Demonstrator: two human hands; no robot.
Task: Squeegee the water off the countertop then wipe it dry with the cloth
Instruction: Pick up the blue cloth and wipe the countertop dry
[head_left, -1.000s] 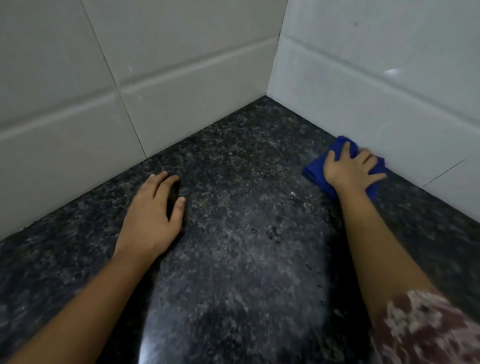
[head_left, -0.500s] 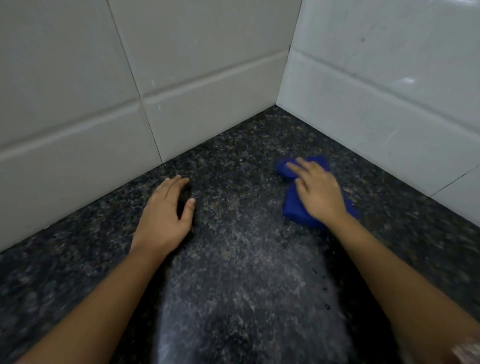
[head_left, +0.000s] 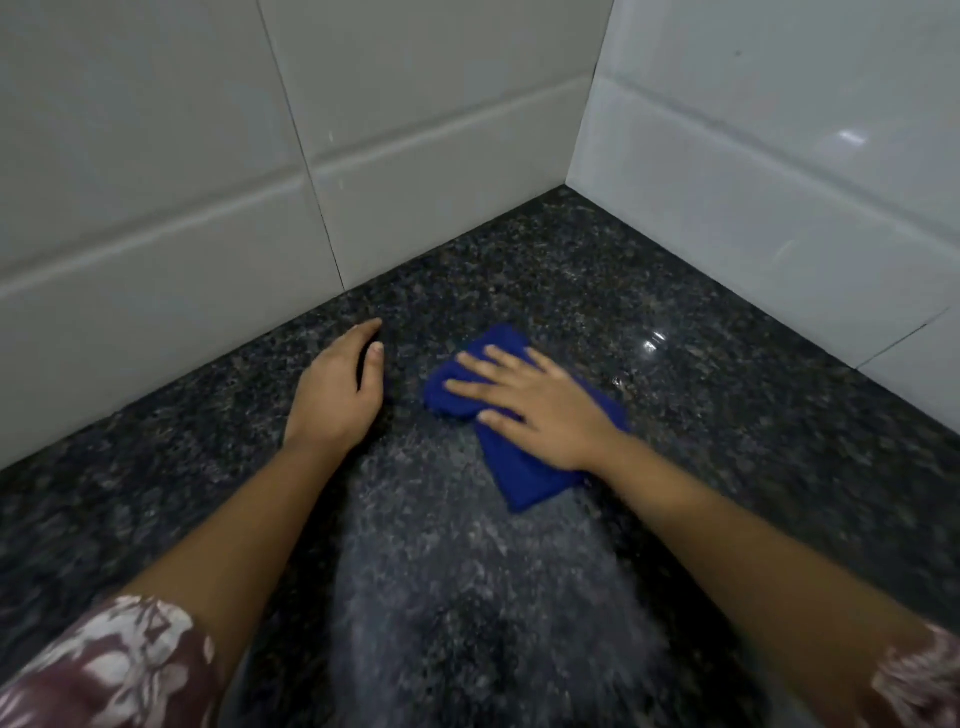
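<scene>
Your right hand (head_left: 540, 402) presses flat, fingers spread, on the soft blue cloth (head_left: 524, 475); your left hand (head_left: 335, 387) rests open at nine o'clock.

Two white tiled walls (head_left: 156, 156) meet in a corner at top right; right wall (head_left: 779, 156) is glossier w/ a light glare. Grey grout lines run across both. Floral maroon-and-white sleeves (head_left: 104, 670) show at both bottom corners.
</scene>
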